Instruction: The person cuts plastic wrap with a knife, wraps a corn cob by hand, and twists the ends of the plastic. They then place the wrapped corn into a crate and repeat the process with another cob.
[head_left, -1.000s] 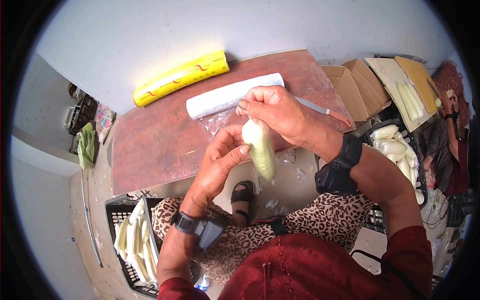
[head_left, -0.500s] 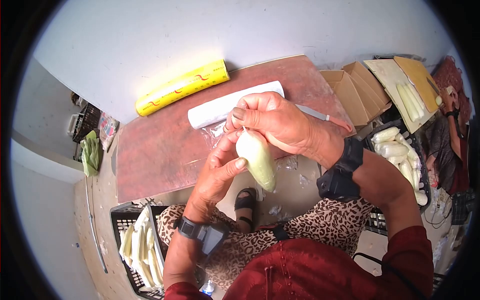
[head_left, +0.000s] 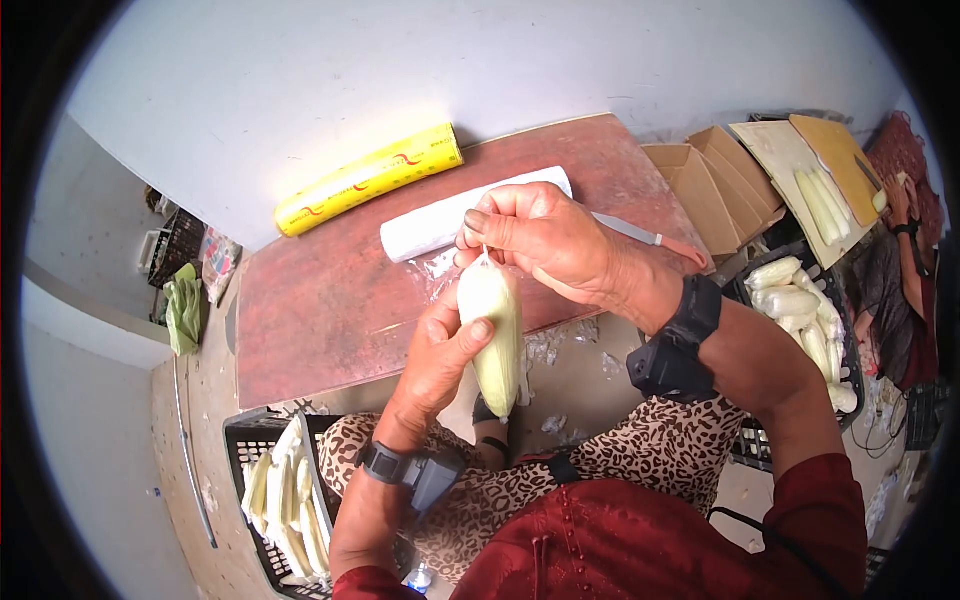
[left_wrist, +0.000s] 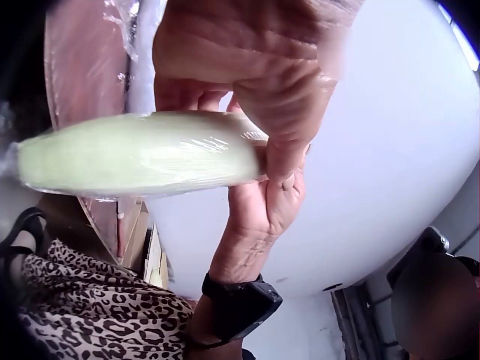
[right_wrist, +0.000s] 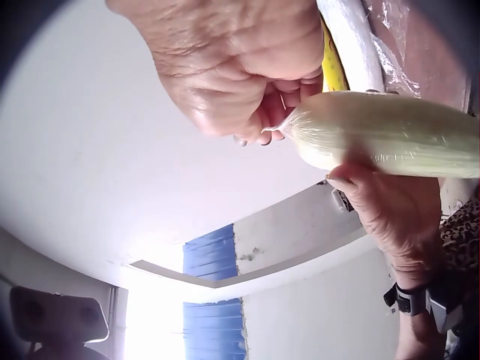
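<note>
A pale green ear of corn (head_left: 492, 340), wrapped in clear film, hangs tip down above the table's front edge. The left hand (head_left: 435, 360) grips its side, thumb across the front; its other fingers are partly hidden behind. At the top, the right hand (head_left: 550, 240) pinches the twisted end of the film. In the right wrist view the twisted film (right_wrist: 276, 130) runs from the ear (right_wrist: 390, 135) to the right fingertips. The left wrist view shows the ear (left_wrist: 142, 154) lying along the left hand (left_wrist: 255, 67).
On the red table (head_left: 300, 320) lie a yellow roll (head_left: 370, 180), a white film roll (head_left: 425, 228) and a knife (head_left: 650, 238). Crates of corn stand left (head_left: 240, 430) and right (head_left: 855, 375). Beyond are cardboard (head_left: 715, 190) and another person's arm (head_left: 905, 240) at far right.
The ear has swung from slanting right to nearly upright and sits slightly lower left. The left hand has shifted a little along it; the right hand still pinches the film end.
</note>
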